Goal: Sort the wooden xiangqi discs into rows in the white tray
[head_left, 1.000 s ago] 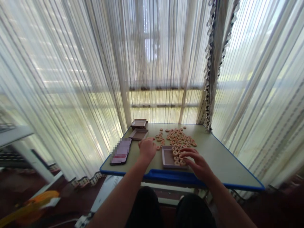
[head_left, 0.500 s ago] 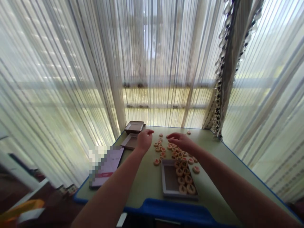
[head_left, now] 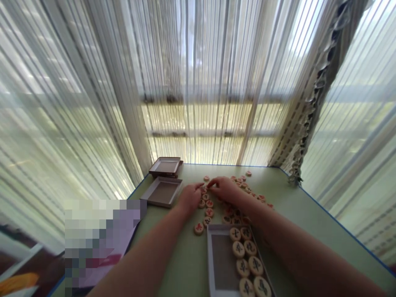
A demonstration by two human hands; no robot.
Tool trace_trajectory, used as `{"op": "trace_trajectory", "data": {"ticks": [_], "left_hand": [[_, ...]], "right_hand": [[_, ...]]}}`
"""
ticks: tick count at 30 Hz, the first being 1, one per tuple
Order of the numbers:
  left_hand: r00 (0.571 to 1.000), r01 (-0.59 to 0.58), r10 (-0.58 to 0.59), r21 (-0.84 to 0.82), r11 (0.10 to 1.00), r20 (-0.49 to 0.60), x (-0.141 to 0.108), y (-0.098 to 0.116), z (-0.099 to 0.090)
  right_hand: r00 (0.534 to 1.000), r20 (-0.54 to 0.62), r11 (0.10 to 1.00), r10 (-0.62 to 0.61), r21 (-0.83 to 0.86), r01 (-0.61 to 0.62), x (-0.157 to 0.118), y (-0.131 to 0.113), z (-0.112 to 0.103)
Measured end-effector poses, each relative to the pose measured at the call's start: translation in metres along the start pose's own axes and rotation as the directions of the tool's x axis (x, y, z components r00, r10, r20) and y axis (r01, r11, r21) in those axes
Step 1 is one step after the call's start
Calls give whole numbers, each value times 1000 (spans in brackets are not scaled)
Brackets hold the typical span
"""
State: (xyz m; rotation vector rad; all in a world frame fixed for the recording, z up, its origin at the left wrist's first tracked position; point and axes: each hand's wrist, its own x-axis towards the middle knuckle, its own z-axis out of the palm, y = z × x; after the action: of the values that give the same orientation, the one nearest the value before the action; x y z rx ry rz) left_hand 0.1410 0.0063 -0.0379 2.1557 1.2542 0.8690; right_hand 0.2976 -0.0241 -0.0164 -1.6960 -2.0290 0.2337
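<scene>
Work lightly at the loose discs (head_left: 206, 197) between left hand (head_left: 190, 199) and right hand (head_left: 228, 190), beyond the part-filled tray (head_left: 223, 264) (with right fingers narrow, left ones half-curled; cannot tell whether gripping any). Bring fingertips in low and take discs singly, to avoid knocking neighbours.

The round pieces (head_left: 243, 267) look like smooth wood, the near tray (head_left: 222, 260) matt cardboard, the curtains (head_left: 210, 70) sheer cloth.

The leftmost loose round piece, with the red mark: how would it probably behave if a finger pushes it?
The red-marked piece lies flat on the table, so it would likely slide rather than roll. Its low, wide disc shape makes tipping seem unlikely. Its solid look suggests it is stiff.
</scene>
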Motion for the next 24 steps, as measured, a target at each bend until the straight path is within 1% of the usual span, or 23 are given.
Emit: {"op": "trace_trajectory", "data": {"ticks": [2, 5, 9, 15, 17, 20, 21, 24], "left_hand": [[996, -60, 60, -10, 998, 66, 0, -1, 1], [987, -118, 121, -39, 992, 102, -1, -2, 3], [995, -77, 79, -27, 997, 57, -2, 0, 2], [999, -32, 32, 51, 998, -3, -6, 5, -3], [998, -62, 62, 59, 996, 8, -6, 5, -3], [988, -146, 143, 46, 988, 67, -5, 4, -1], [985, -158, 154, 39, 987, 80, -5, 3, -1], [989, -128, 126, 18, 992, 81, -4, 3, -2]], "right_hand": [[1000, 11, 1000, 29, -11, -28, -1, -1, -2], [1000, 6, 999, 16, -32, -16, -1, -1, -3], [1000, -2, 1000, 17, 14, -17, 0, 3, 0], [994, -61, 993, 90, 76, -85, 0, 12, 0], [992, -66, 989, 105, 108, -98, -1, 14, 0], [994, -55, 989, 91, 123, -83, -1, 14, 2], [995, -55, 991, 81, 114, -75, -1, 14, 2], [995, -60, 994, 78, 76, -74, -2, 12, 3]]}}
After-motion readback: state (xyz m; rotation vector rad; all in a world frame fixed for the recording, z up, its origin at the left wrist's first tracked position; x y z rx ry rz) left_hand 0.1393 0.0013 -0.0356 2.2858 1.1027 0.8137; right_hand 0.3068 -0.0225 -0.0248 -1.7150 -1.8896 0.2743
